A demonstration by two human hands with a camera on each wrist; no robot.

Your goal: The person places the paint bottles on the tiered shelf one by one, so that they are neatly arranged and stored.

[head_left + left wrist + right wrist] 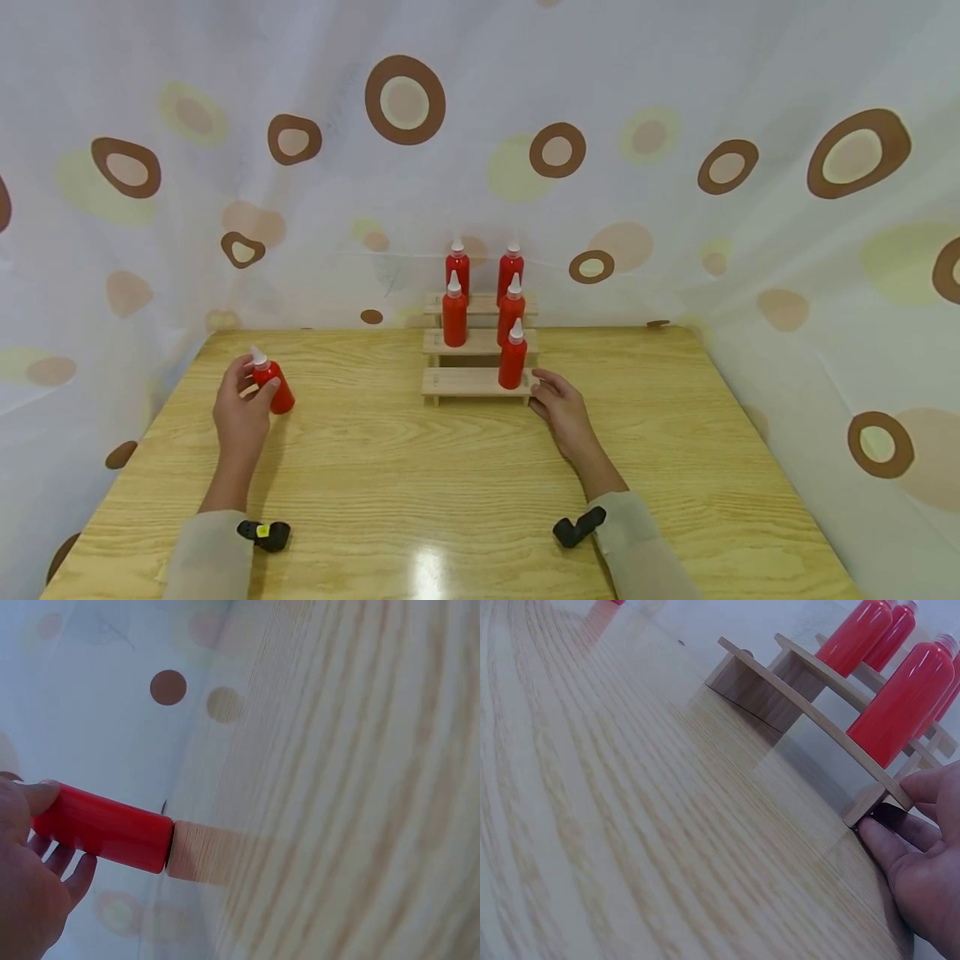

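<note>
At the left of the table, my left hand (243, 408) grips a red squeeze bottle (279, 397) with a white pointed cap. The bottle leans a little in the head view; in the left wrist view its base (166, 847) is at or just above the tabletop, I cannot tell which. A three-step wooden rack (468, 383) stands at the middle back. My right hand (562, 412) holds the right end of its lowest step, with fingers curled around the end (892, 791). On that step, near the right end, stands another red bottle (513, 363).
Two red bottles stand on the middle step, one at left (454, 318) and one at right (508, 317). The top step bears two more, left (458, 268) and right (510, 271). A patterned curtain (480, 200) surrounds the wooden table (390, 492) at the back and sides.
</note>
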